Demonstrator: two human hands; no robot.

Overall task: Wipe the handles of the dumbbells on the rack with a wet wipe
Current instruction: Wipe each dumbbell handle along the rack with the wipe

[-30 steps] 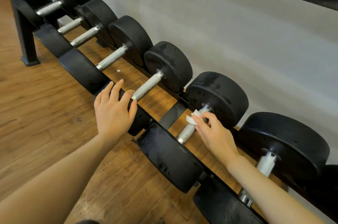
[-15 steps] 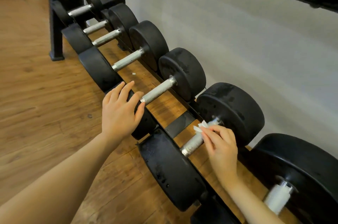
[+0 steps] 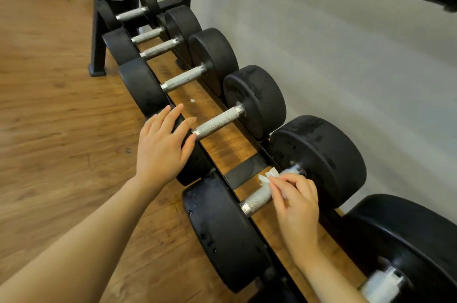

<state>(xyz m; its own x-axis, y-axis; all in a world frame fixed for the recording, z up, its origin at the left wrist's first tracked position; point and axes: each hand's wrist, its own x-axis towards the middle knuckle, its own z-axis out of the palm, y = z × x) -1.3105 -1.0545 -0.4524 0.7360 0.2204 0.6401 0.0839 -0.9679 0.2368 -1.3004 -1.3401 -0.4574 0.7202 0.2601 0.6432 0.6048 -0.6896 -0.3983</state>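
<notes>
Several black dumbbells with knurled silver handles lie in a row on a low black rack [image 3: 243, 171]. My right hand [image 3: 295, 203] pinches a small white wet wipe [image 3: 268, 176] against the far part of one dumbbell's handle [image 3: 256, 200]. The near black head of that dumbbell [image 3: 222, 233] sits in front of it. My left hand [image 3: 163, 145] rests with straight fingers on the near head of the neighbouring dumbbell, whose handle [image 3: 217, 121] is bare.
A white wall runs behind the rack on the right. The rack's black upright leg [image 3: 99, 30] stands on the wooden floor [image 3: 49, 117] at the far end. A small white scrap [image 3: 192, 100] lies on the floor under the rack. An upper shelf overhangs at top right.
The view has shifted left along the rack. My right hand has slid the wipe slightly nearer along the handle. My left hand has stayed on the neighbouring dumbbell head.
</notes>
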